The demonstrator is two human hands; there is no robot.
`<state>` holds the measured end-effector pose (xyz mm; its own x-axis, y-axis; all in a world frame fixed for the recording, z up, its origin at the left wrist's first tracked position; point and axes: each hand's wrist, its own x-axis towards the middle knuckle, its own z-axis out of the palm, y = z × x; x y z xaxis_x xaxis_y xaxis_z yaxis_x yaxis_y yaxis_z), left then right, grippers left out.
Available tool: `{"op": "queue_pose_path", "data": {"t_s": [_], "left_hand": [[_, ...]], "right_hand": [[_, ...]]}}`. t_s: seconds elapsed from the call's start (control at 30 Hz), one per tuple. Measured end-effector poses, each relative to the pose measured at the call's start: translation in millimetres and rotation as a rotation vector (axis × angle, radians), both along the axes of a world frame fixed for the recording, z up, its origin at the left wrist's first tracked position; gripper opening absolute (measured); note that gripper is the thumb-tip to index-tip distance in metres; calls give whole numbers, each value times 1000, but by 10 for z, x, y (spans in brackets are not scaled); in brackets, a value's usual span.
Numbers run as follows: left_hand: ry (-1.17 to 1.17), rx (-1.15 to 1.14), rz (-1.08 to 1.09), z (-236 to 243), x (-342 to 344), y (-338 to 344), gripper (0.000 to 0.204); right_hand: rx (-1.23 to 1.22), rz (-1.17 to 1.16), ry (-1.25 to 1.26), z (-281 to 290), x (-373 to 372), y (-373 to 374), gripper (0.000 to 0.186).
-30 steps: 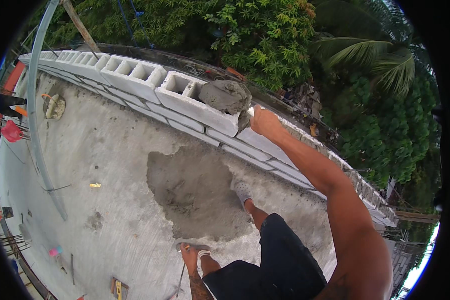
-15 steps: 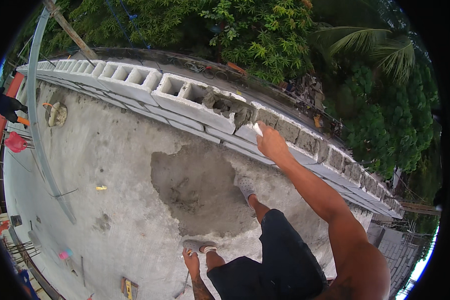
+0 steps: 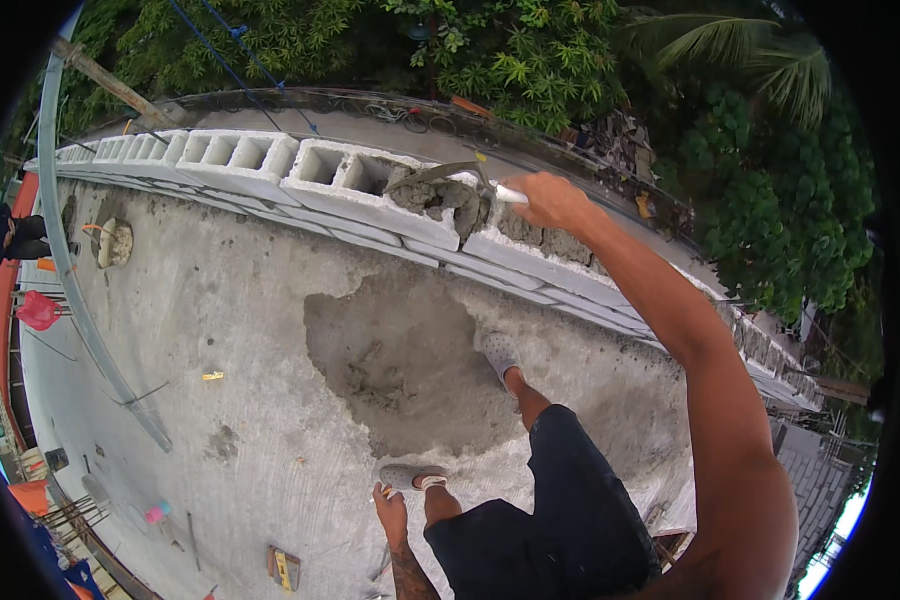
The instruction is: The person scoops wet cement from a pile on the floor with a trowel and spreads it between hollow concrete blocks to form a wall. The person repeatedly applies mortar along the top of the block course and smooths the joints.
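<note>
My right hand [image 3: 550,200] grips the white handle [image 3: 510,194] of a trowel, its dark blade [image 3: 430,172] angled across the top of a pale hollow block [image 3: 310,200]. Wet mortar [image 3: 435,203] fills the block's right-hand cavities and the joint beside it; the left-hand ones show hollow. Under my outstretched arm the wall continues right, its cavities packed with mortar [image 3: 525,232]. My left hand [image 3: 390,510] hangs low beside my shoe, closed on a small pale object I cannot make out.
A wet grey patch [image 3: 390,360] spreads over the concrete floor [image 3: 220,330] at my feet. A metal channel [image 3: 90,320] leans on the left, near a mortar-stained container [image 3: 115,242], a pink bag [image 3: 40,310] and a co-worker [image 3: 10,235]. A spirit level [image 3: 282,570] lies low. Trees stand beyond the wall.
The mortar lump that sat high on the block has sunk into its cavities. My right hand dipped, then rose, and the trowel blade now lies leftward across the block's top.
</note>
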<state>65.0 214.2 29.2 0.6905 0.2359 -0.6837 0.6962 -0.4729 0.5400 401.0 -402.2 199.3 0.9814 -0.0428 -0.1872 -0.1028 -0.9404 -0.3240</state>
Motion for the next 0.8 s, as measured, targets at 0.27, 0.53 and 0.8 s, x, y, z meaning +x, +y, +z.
{"op": "queue_pose_path", "data": {"t_s": [0.27,0.53,0.8], "left_hand": [[-25,-36,-59,-342,-75,-126,65],[-41,-83,1,-41,17,-293,62],[-22,-66,180,329,102,-615,56]], "right_hand": [[595,-840,-224,-369,-387,1902,64],[801,-922,-414,-306,308,2843,61],[911,-566,-356,-465,-374,2148,32]]}}
